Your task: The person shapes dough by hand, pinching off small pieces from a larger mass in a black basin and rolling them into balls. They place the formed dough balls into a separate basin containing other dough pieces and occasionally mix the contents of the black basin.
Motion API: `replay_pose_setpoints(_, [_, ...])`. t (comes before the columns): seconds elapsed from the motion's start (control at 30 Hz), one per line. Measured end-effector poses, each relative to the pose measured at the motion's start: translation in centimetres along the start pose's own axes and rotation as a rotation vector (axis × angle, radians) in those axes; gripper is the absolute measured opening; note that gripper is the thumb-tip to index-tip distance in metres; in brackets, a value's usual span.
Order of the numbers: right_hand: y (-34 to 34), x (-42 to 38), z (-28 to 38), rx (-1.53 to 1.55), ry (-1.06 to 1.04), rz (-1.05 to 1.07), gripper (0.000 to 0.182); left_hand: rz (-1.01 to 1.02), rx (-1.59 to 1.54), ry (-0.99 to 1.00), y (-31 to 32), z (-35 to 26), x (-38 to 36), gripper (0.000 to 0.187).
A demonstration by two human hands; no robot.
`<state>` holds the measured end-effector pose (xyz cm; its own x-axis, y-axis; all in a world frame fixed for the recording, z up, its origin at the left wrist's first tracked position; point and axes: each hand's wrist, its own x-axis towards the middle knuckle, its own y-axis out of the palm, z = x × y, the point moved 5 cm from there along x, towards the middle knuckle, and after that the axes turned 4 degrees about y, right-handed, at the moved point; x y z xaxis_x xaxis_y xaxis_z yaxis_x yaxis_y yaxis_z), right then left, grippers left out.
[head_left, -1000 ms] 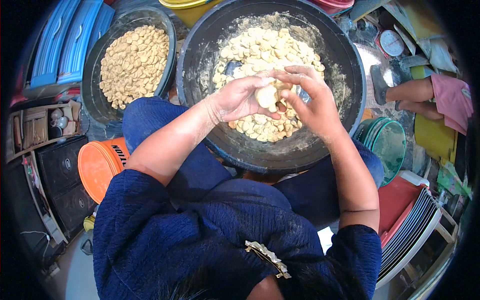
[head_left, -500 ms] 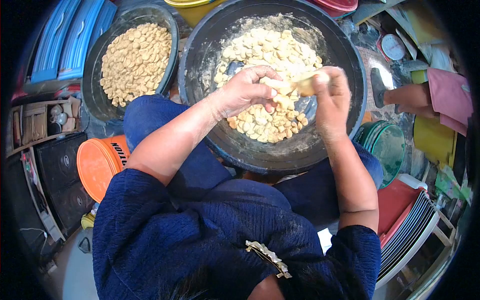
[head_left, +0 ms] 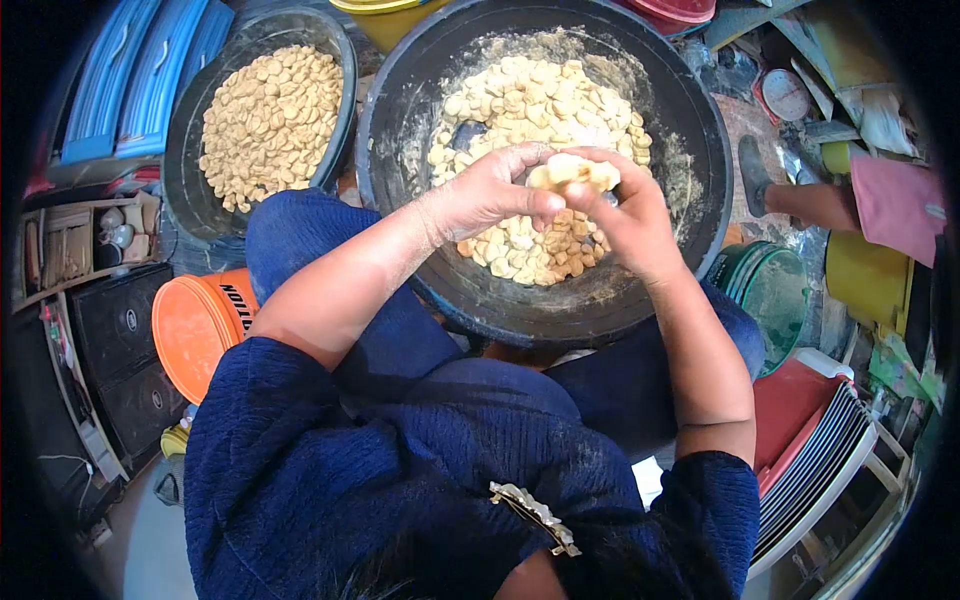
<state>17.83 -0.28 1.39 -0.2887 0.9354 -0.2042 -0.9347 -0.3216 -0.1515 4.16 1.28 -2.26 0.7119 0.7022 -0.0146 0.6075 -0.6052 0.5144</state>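
A lumpy piece of pale dough (head_left: 574, 173) is held up over the big black basin (head_left: 390, 130). My right hand (head_left: 628, 215) grips it from the right, thumb in front and fingers behind. On the other side my left hand (head_left: 500, 187) has its thumb and fingers closed about the left end of the dough. Below both hands lie many small, flattened dough pieces (head_left: 530, 95), dusted with flour, on the basin floor. The hands hide part of these pieces.
A smaller dark basin (head_left: 345, 120) at the left holds many browner pieces (head_left: 268, 120). An orange bucket (head_left: 190, 335) stands by my left knee, a green bucket (head_left: 775, 300) by my right. Another person's leg (head_left: 820, 195) is at the right.
My hands have come closer together. The dough, stretched between them before, is now a compact lump, and my right hand has moved left and turned inward.
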Motion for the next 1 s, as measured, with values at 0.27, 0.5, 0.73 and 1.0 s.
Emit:
replay_pose_setpoints(0.27, [-0.7, 0.5, -1.0, 0.284, 0.107, -0.084, 0.034, -0.142, -0.172, -0.067, -0.9, -0.3, -0.2, 0.027])
replay_pose_setpoints(0.5, [1.7, 0.5, -1.1, 0.063, 0.007, -0.003, 0.062, -0.113, -0.158, -0.132, -1.1, 1.1, -0.2, 0.036])
replay_pose_setpoints(0.73, [1.3, 0.3, -0.4, 0.219, -0.012, 0.002, 0.062, -0.242, 0.289, 0.026, -1.1, -0.3, -0.1, 0.044])
replay_pose_setpoints(1.0, [-1.6, 1.2, -1.6, 0.273, 0.205, -0.026, 0.027, -0.445, 0.294, 0.092, -4.0, -2.6, -0.3, 0.024])
